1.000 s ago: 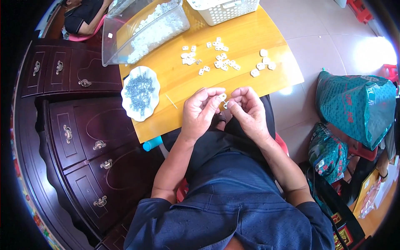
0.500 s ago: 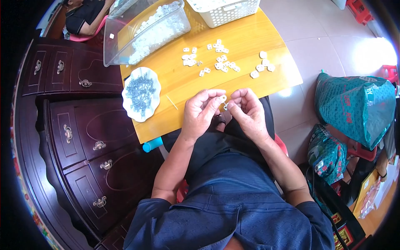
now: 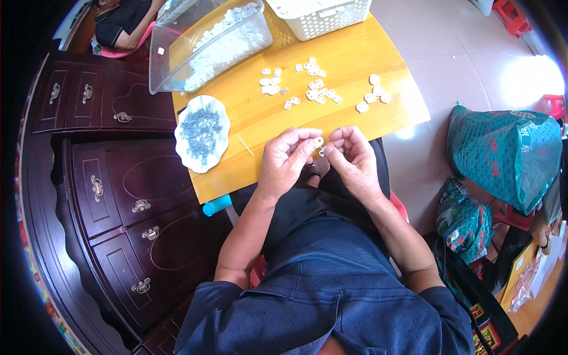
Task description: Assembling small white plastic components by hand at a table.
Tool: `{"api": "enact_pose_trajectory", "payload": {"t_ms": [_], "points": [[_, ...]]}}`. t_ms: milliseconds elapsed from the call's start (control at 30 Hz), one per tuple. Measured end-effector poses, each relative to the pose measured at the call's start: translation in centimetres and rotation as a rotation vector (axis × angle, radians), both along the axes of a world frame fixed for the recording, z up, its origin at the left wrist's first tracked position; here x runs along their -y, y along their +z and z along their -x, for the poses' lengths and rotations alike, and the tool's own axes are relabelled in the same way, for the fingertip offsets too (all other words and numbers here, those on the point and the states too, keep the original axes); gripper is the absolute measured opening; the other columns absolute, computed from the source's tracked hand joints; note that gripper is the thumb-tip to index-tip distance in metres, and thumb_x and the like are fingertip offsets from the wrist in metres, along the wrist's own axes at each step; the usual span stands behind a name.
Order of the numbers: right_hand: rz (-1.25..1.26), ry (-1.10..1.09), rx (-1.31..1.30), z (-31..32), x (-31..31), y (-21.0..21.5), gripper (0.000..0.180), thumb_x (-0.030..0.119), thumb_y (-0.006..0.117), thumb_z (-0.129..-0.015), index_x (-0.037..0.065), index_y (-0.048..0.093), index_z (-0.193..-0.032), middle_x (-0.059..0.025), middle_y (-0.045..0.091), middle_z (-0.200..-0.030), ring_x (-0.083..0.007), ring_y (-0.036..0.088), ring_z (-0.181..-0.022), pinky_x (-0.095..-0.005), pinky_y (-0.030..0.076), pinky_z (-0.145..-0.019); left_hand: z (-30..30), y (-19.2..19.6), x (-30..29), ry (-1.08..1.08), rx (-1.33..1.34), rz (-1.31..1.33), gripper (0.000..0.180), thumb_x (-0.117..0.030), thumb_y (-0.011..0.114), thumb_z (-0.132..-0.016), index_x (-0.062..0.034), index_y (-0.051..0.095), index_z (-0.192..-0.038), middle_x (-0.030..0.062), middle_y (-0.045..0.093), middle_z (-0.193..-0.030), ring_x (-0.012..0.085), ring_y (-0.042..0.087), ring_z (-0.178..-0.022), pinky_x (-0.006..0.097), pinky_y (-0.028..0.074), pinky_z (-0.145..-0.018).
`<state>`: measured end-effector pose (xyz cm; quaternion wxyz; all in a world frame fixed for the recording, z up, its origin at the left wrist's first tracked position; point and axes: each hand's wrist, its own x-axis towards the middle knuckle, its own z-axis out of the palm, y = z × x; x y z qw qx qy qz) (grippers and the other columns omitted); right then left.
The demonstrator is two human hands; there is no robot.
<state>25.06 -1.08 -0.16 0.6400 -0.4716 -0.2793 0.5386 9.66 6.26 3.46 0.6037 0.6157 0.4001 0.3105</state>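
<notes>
Above the near edge of the wooden table (image 3: 260,118), both my hands meet over my lap. My left hand (image 3: 283,163) pinches a small flat white plastic piece (image 3: 319,141) with a hole in it, between thumb and forefinger. Close against it, my right hand (image 3: 355,165) has thumb and fingers closed on a tiny shiny part (image 3: 322,152) just below the white piece. Its exact kind is too small to make out. Loose white pieces lie beyond my hands in groups at the middle left (image 3: 273,89), centre (image 3: 320,99) and right (image 3: 362,107).
A scalloped white plate (image 3: 226,133) of small grey metal parts stands at the table's left edge, near a thin stick (image 3: 245,145). Behind are a clear bin (image 3: 163,77) of white pieces and a white basket (image 3: 331,26). Teal bags (image 3: 503,157) sit right; drawers (image 3: 124,165) line the left.
My hands keep nearly the same pose and grip. The whole view has shifted very slightly, and a person's hand at the far right has moved a little.
</notes>
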Motion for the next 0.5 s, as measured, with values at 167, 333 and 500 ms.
{"api": "enact_pose_trajectory", "payload": {"t_ms": [167, 333, 500], "points": [[0.014, -0.002, 0.015, 0.01, -0.02, -0.08, 0.020, 0.002, 0.067, -0.094, 0.000, 0.057, -0.112, 0.0000, 0.064, -0.092, -0.0040, 0.060, -0.082, -0.0194, 0.050, -0.075, -0.03, -0.02, -0.02, -0.016, -0.013, -0.028, 0.020, -0.009, 0.064, -0.100, 0.0015, 0.071, -0.116, 0.0008, 0.069, -0.091, 0.0043, 0.059, -0.070, 0.019, 0.051, -0.066], [0.007, -0.012, 0.004, 0.09, 0.07, -0.05, 0.020, 0.002, 0.068, -0.095, 0.000, 0.057, -0.112, 0.0003, 0.063, -0.093, -0.0039, 0.059, -0.082, -0.0195, 0.050, -0.074, -0.16, 0.03, 0.07, -0.013, -0.019, -0.043, 0.020, -0.008, 0.065, -0.100, 0.0017, 0.071, -0.116, 0.0009, 0.069, -0.091, 0.0046, 0.060, -0.070, 0.019, 0.051, -0.066], [0.010, -0.012, 0.019, 0.07, -0.04, -0.26, 0.021, 0.002, 0.068, -0.095, 0.000, 0.057, -0.112, 0.0004, 0.063, -0.093, -0.0039, 0.058, -0.082, -0.0195, 0.050, -0.074, -0.26, -0.11, 0.10, -0.012, -0.029, -0.084, 0.018, -0.007, 0.066, -0.099, 0.0020, 0.072, -0.114, 0.0017, 0.069, -0.094, 0.0053, 0.061, -0.072, 0.019, 0.052, -0.066]]}}
